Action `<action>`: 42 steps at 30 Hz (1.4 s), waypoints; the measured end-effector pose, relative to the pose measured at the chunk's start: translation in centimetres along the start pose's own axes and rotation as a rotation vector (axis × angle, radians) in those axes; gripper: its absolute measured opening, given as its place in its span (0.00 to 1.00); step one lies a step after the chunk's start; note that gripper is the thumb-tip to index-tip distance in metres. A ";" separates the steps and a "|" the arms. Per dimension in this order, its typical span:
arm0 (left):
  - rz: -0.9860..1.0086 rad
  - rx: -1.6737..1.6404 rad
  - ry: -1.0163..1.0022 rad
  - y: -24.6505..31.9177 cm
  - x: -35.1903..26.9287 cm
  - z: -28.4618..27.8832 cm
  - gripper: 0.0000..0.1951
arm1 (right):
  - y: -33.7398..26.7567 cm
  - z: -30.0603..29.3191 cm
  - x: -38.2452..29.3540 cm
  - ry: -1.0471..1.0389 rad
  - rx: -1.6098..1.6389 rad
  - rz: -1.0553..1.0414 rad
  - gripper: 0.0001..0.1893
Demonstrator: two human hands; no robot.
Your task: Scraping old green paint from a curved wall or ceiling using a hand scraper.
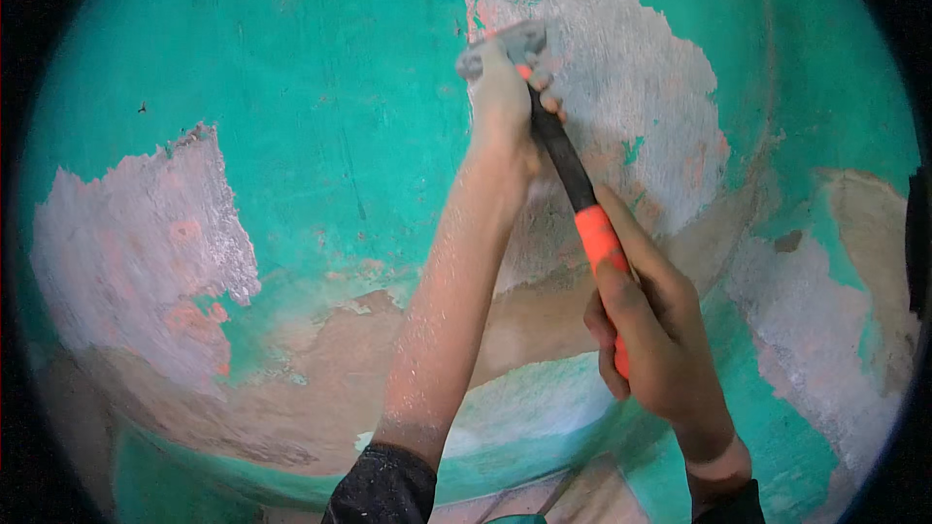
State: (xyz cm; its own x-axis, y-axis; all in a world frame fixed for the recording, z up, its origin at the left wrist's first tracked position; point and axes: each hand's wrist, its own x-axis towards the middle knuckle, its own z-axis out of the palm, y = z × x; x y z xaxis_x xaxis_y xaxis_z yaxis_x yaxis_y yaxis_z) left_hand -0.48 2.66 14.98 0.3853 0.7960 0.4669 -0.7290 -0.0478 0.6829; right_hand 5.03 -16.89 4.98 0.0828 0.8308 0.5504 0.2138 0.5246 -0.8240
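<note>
A scraper point(564, 149) with a black and orange handle and a wide grey head lies slantwise against the painted wall point(349, 102). My left hand point(506, 98) grips it at the top, right by the head, with several fingertips showing round the far side of the shaft. Lower down, my right hand point(648, 327) is closed around the orange part of the handle. The head, slightly blurred, is at the left edge of a bare greyish patch point(611, 65), where the green paint begins. Whether its blade touches the wall is hard to tell.
Another bare patch point(145, 255) with ragged edges is on the left of the wall. Brownish worn surface point(291, 407) runs along the wall's lower part. At the right, past a corner line, more green wall point(823, 116) has a peeled area point(815, 320). Pale floor tiles point(597, 498) show at the bottom.
</note>
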 end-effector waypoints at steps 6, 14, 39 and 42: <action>0.011 0.001 -0.027 -1.2 -0.8 -0.8 0.14 | 0.0 0.2 -1.3 0.013 -0.014 0.061 0.28; 0.014 0.138 0.002 -4.9 -4.2 -2.5 0.22 | 4.4 0.8 -4.2 0.075 0.011 0.073 0.28; -0.055 0.042 0.057 -5.6 -4.9 -4.4 0.24 | 7.3 1.5 -5.1 0.097 0.057 0.061 0.26; -0.083 0.072 0.039 -5.8 -4.9 -4.7 0.24 | 7.8 1.1 -5.0 0.008 0.020 0.111 0.30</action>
State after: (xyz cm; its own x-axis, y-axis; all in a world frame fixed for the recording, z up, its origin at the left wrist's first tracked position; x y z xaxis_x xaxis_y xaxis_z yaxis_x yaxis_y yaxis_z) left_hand -0.74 1.85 6.08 0.4197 0.8216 0.3859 -0.6520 -0.0228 0.7578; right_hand 5.19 -16.78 -4.38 0.1125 0.8827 0.4563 0.1838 0.4328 -0.8825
